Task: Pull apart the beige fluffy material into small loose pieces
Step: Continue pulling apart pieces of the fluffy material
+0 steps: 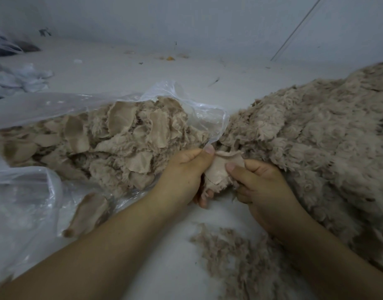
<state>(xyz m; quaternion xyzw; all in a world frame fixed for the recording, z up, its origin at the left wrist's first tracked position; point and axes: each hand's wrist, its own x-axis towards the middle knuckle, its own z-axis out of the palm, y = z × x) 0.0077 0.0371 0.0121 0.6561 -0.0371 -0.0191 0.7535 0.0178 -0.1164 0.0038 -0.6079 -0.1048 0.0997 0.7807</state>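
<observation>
Both forearms reach forward; left hand point(184, 169) and right hand point(258, 185) pinch one beige fluffy fabric piece point(216, 172), thumbs uppermost.

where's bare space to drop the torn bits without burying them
Bare surface lies between the forearms, left of the loose fluff. A wider bare stretch runs behind the plastic bag, toward the wall. Crowded: bag left, fluffy pile right.

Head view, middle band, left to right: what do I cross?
Clear plastic bag → heap of beige fabric scraps → left hand → the beige piece both hands pinch → right hand → big pile of fluffy material.
</observation>
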